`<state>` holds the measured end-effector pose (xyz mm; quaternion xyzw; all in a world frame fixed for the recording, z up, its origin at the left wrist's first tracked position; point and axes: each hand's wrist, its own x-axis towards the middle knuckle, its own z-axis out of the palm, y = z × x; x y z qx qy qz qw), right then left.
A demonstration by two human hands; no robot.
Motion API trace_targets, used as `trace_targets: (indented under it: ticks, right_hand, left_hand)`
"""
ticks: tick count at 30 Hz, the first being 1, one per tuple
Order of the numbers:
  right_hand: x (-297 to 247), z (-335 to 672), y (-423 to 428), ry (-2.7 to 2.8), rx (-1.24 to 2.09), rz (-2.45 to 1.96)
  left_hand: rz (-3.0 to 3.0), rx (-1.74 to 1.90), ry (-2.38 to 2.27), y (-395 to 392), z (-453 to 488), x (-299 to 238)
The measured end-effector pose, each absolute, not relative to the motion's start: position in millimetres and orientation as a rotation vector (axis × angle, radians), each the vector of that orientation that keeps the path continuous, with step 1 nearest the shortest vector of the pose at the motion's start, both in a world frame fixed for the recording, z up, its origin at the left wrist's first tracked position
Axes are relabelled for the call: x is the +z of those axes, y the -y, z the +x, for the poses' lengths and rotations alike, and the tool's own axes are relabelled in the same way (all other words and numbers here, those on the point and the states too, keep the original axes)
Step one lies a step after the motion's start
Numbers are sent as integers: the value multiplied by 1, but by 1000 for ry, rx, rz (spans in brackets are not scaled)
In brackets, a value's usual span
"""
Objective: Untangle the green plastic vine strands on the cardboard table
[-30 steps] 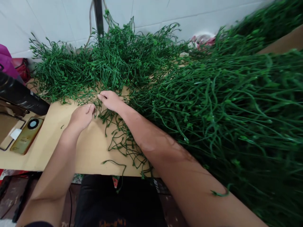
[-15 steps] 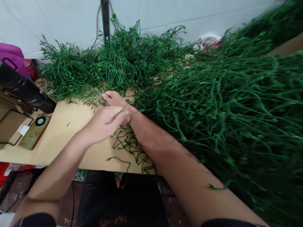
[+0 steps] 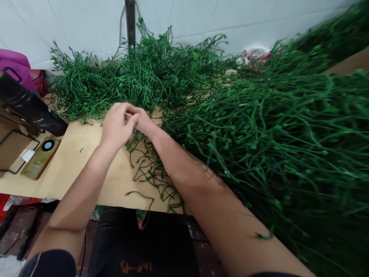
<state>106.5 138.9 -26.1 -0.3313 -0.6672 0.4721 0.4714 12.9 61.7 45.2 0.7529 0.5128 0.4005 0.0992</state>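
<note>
My left hand (image 3: 117, 125) and my right hand (image 3: 140, 118) meet above the table, with thumbs and fingertips together. Both are closed, and whatever lies between the fingers is hidden. Below my right wrist, loose thin green stems (image 3: 155, 171) lie tangled on the tan board (image 3: 83, 173). One curly stem hangs over the front edge. A short green piece (image 3: 264, 235) clings to my right forearm. Just beyond my hands rises a heap of green stems with small budded tips (image 3: 144, 77).
A larger pile of green stems (image 3: 273, 127) fills the right side, with part of another person's arm (image 3: 350, 61) behind it. On the left are a phone (image 3: 40, 159), a black cylinder (image 3: 34, 105), a cardboard box (image 3: 14, 148) and a purple bag (image 3: 14, 67).
My left hand has moved from beside my right wrist, up and to the left, to meet my right hand's fingers. My right hand has stayed nearly in place.
</note>
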Motion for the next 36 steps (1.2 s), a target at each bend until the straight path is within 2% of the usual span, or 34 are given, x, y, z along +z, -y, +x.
trace_targets:
  ticks: [3, 8, 18, 23, 30, 36]
  right_hand:
    - [-19, 106, -136, 1554, 1127, -907]
    - [-12, 108, -130, 1526, 1137, -962]
    - [-8, 114, -132, 1693, 919, -1174]
    - [-14, 128, -142, 1415, 792, -1416]
    - [-6, 116, -132, 1393, 1255, -972]
    - [7, 105, -120, 1348, 1433, -820]
  left_hand:
    - [1816, 1298, -1608, -85, -12, 16]
    - [1423, 1084, -1447, -93, -8, 0]
    - [1597, 1096, -1204, -80, -18, 1]
    - [1665, 1162, -897, -43, -19, 30]
    - [1539, 1315, -1242, -62, -16, 15]
    - [1463, 1288, -1410, -81, -10, 3]
